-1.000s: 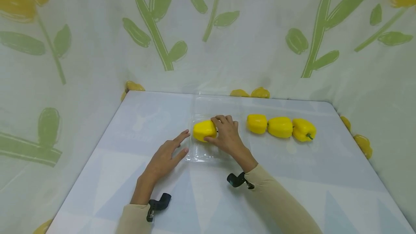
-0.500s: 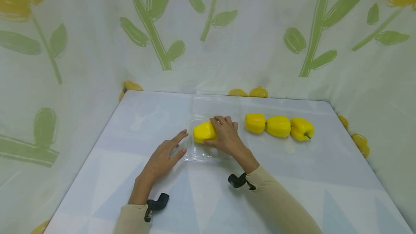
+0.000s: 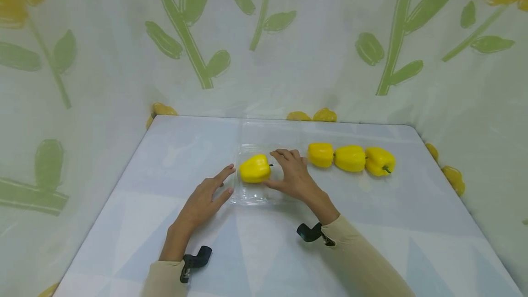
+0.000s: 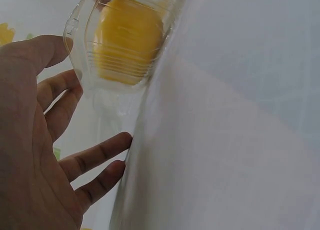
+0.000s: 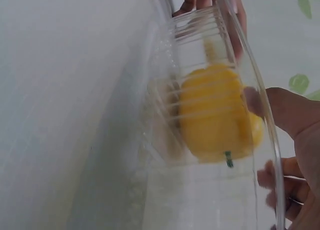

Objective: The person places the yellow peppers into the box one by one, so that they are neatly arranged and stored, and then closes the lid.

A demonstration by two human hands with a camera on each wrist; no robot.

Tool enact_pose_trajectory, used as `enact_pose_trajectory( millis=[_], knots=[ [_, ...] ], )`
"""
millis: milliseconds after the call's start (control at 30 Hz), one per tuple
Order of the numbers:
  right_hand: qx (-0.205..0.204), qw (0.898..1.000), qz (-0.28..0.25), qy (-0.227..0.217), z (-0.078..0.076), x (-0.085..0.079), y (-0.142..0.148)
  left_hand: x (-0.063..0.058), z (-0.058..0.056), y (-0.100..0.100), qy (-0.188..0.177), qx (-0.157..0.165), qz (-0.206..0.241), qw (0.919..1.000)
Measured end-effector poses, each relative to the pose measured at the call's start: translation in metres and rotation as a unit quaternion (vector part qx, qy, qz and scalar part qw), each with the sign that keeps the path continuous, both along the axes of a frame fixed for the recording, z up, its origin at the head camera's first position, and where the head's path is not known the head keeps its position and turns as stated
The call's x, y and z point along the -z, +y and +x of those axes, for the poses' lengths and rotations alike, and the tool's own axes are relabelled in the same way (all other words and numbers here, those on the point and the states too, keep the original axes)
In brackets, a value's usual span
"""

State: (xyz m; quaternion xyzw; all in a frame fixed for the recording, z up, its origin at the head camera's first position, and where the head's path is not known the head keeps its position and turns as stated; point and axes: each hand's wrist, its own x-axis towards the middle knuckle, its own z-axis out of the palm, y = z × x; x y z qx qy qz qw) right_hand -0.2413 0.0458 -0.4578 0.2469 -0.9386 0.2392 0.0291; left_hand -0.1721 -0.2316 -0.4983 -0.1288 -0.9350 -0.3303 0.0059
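A yellow bell pepper (image 3: 254, 169) lies on its side in a clear plastic clamshell container (image 3: 252, 195), its short green stem turned right. My right hand (image 3: 294, 180) is just right of that pepper, thumb and fingers spread and apart from it in the head view. In the right wrist view the pepper (image 5: 212, 115) shows through the ribbed clear wall, with my right thumb reaching over the rim. At the container's left side, my left hand (image 3: 202, 203) has its fingers extended. The left wrist view shows its thumb and fingertips at the container's rim (image 4: 75, 60).
Several things stand on the pale patterned table (image 3: 363, 242): a row of three yellow bell peppers (image 3: 349, 158) lies to the right of the container. The container's clear lid (image 3: 270, 132) lies flipped back towards the far table edge. A flower-printed curtain (image 3: 313, 58) surrounds the table.
My right hand has let go of the yellow bell pepper and drawn slightly right, leaving it in the container with its stem uncovered. The left hand stays at the container's left side.
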Motion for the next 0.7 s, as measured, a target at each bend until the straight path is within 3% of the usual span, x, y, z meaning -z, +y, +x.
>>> enact_pose_trajectory(
  millis=[700],
  knots=[
    [0.04, 0.999, -0.013, 0.02, 0.012, -0.017, 0.066, 0.003, -0.001, 0.0, -0.006, 0.007, -0.006, 0.9999]
  ],
)
